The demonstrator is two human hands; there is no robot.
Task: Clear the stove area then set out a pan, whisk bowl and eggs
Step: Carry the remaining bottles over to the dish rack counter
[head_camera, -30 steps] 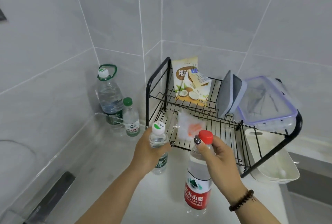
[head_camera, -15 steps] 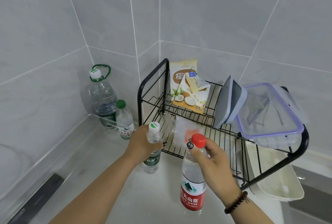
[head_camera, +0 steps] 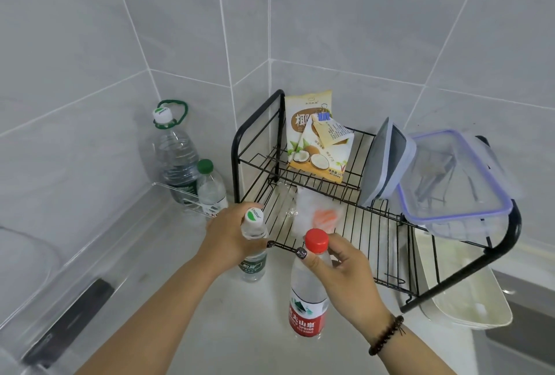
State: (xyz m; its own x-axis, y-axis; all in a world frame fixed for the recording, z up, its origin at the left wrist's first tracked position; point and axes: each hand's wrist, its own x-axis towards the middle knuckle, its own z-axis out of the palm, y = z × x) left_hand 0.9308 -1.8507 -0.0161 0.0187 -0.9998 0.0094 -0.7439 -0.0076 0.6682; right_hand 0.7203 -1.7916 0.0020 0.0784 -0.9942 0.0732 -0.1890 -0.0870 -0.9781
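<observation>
You have a bottle in each hand. Your left hand [head_camera: 232,239] wraps around the neck of the small bottle with the white and green cap [head_camera: 253,247]. Your fingers curl snugly round it, just under the cap, so it will not slip. Your right hand [head_camera: 345,272] pinches the bottle with the red cap [head_camera: 307,293] near the top, with the thumb and fingers closed around the neck. The red label faces you. I cannot tell if either bottle is resting on the white counter [head_camera: 210,329] or held just above it.

Both bottles are upright, which seems smart, because water stays in that way. You hold them near the top, so each one hangs straight down.

In the corner by the wall stand a big bottle with a green handle ring [head_camera: 175,158] and a little bottle with a green cap [head_camera: 211,188], touching side by side. That corner looks like the place where bottles live, so I think your two bottles go there next. The left one is already close to them.

Just beside your hands is the black wire rack [head_camera: 375,224]. It holds a coconut snack bag [head_camera: 315,140], a clear box with a purple rim [head_camera: 456,182] lying tilted, and a grey lid [head_camera: 387,161] leaning on its edge. A white tray [head_camera: 468,293] sits under the rack.

I see no pan, no bowl and no eggs here. So you are likely in the clearing part of the job.
</observation>
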